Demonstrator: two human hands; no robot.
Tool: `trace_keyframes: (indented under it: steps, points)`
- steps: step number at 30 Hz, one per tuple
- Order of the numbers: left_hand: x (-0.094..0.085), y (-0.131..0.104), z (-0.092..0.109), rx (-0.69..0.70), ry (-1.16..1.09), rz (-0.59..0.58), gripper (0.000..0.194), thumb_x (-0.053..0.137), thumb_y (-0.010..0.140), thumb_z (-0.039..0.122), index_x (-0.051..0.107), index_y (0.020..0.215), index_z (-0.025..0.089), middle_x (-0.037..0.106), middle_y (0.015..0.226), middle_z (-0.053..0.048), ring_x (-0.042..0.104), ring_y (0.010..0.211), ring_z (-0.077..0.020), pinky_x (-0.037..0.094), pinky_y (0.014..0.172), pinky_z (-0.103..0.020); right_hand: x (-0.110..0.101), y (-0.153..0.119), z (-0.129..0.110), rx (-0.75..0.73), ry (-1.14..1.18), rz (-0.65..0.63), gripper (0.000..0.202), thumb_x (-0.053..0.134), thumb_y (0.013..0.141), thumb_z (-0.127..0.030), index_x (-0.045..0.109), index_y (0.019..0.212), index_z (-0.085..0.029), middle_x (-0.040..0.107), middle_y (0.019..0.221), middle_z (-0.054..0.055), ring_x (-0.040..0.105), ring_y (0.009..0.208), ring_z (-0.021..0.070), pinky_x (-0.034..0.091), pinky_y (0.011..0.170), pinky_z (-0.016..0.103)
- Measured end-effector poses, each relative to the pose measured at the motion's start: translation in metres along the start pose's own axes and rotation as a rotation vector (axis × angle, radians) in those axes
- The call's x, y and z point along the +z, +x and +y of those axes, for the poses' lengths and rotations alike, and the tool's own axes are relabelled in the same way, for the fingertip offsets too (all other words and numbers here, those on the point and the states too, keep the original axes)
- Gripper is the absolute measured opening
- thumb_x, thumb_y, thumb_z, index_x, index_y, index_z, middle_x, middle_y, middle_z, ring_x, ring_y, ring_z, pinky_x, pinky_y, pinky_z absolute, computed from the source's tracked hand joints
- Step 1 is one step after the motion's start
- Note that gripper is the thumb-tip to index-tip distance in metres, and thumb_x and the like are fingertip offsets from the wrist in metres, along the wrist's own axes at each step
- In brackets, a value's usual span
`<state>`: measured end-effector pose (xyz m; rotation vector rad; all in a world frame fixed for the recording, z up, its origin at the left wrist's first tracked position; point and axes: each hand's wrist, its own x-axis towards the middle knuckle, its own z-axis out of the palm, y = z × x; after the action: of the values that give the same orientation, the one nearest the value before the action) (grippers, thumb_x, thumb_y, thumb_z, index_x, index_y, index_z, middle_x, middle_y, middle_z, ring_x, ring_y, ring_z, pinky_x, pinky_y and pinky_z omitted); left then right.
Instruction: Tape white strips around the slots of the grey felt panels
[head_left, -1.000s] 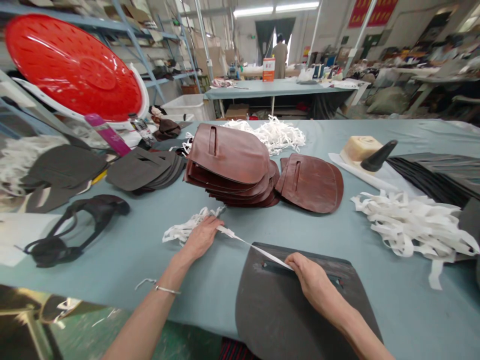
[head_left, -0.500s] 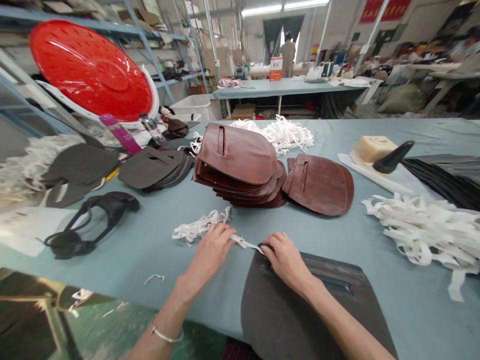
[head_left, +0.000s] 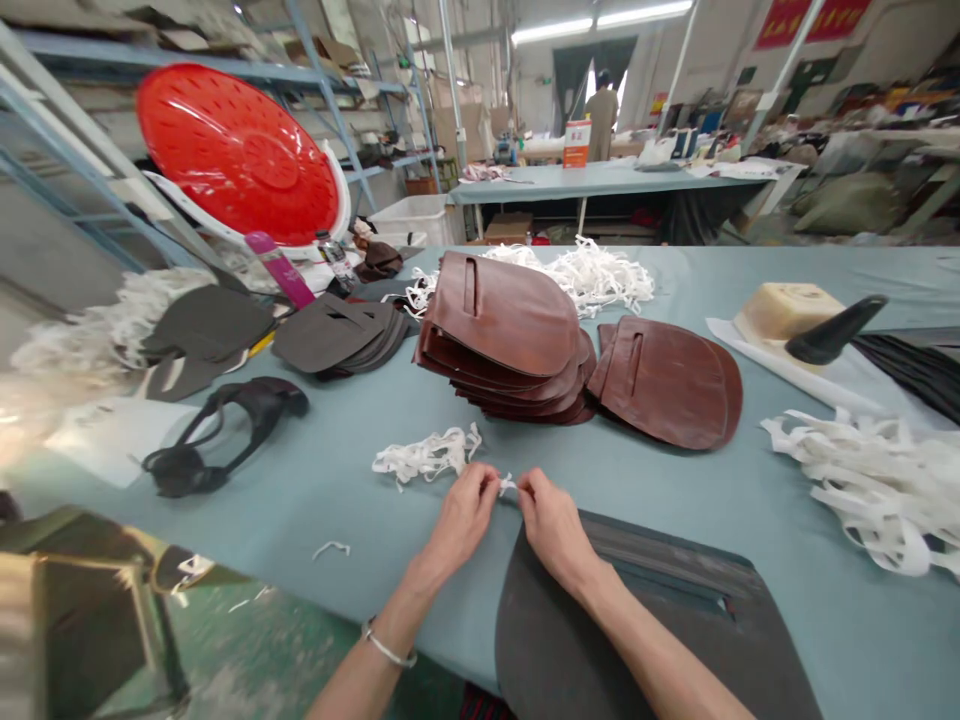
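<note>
Between my two hands is a small length of white strip (head_left: 507, 485), gathered short. My left hand (head_left: 469, 508) pinches one end of it, just above the table. At the other end the fingers of my right hand (head_left: 551, 522) are closed on the strip too. Below my right forearm lies a dark grey flap-shaped panel (head_left: 585, 640) with a long slot near its far edge. A small heap of white strips (head_left: 427, 455) rests just beyond my left hand. Past my hands stands a stack of brown leather flaps (head_left: 510, 320), with more brown flaps (head_left: 667, 385) to its right.
A black strap-like object (head_left: 225, 430) and a stack of grey pieces (head_left: 337, 335) lie left. On the right are a white strip pile (head_left: 862, 480), a pale block (head_left: 787, 310) and a black pointed tool (head_left: 836, 330). A red fan-like disc (head_left: 240, 155) stands back left.
My hands have come closer together, and the strip stretched between them now shows only a short piece. My right hand has lifted off the grey panel's corner. The camera view has turned slightly left.
</note>
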<state>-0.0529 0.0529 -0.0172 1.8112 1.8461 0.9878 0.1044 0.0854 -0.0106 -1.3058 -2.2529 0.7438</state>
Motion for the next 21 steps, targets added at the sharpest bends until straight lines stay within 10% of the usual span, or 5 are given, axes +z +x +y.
trace_keyframes:
  steps: [7, 21]
  points:
    - [-0.003, -0.007, 0.002, 0.0, -0.065, -0.006, 0.018, 0.037, 0.094, 0.029, 0.053, 0.095, 0.02, 0.058, 0.093, -0.004, 0.054, 0.089, -0.0161, 0.045, 0.084, -0.032, 0.007, 0.011, -0.003, 0.457, 0.835, -0.263, 0.034, 0.048, 0.081, -0.05, 0.053, 0.077, -0.016, 0.053, 0.058, -0.003, 0.04, 0.037, 0.0068, 0.03, 0.037, 0.02]
    - [-0.018, 0.003, -0.01, 0.224, 0.049, -0.232, 0.022, 0.043, 0.09, 0.019, 0.061, 0.103, 0.02, 0.056, 0.104, -0.005, 0.055, 0.094, -0.0135, 0.046, 0.083, -0.024, 0.003, 0.018, 0.018, 0.081, 0.17, -0.201, 0.036, 0.047, 0.077, -0.056, 0.065, 0.081, -0.025, 0.069, 0.073, 0.004, 0.064, 0.067, 0.0227, 0.044, 0.062, 0.029]
